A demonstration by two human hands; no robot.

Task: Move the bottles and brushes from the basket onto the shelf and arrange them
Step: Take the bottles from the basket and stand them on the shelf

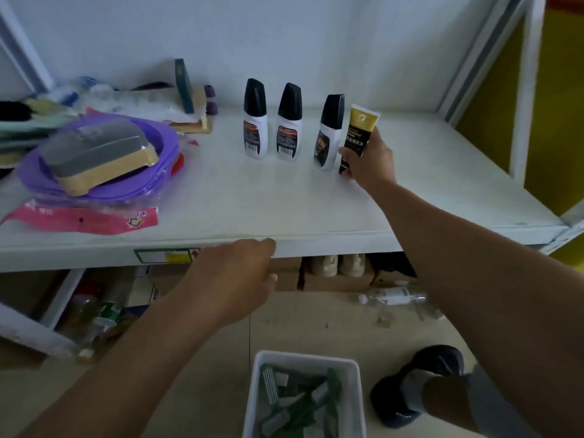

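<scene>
Three white bottles with black caps stand in a row on the white shelf (284,210): one at the left (255,121), one in the middle (289,124), one at the right (328,137). My right hand (369,162) grips a gold and black tube (358,134), held upright right beside the third bottle, its foot at the shelf surface. My left hand (240,276) rests on the shelf's front edge with fingers curled and nothing in it. The white basket (262,374) sits on the floor below and holds several green and white brushes (297,403).
A purple basin (132,184) with a grey and tan box (98,153) inside takes up the shelf's left, along with pink packaging (85,219) and mixed brushes behind. The right half of the shelf is bare. My shoe (420,380) is next to the basket. Boxes and a fallen clear bottle (395,297) lie under the shelf.
</scene>
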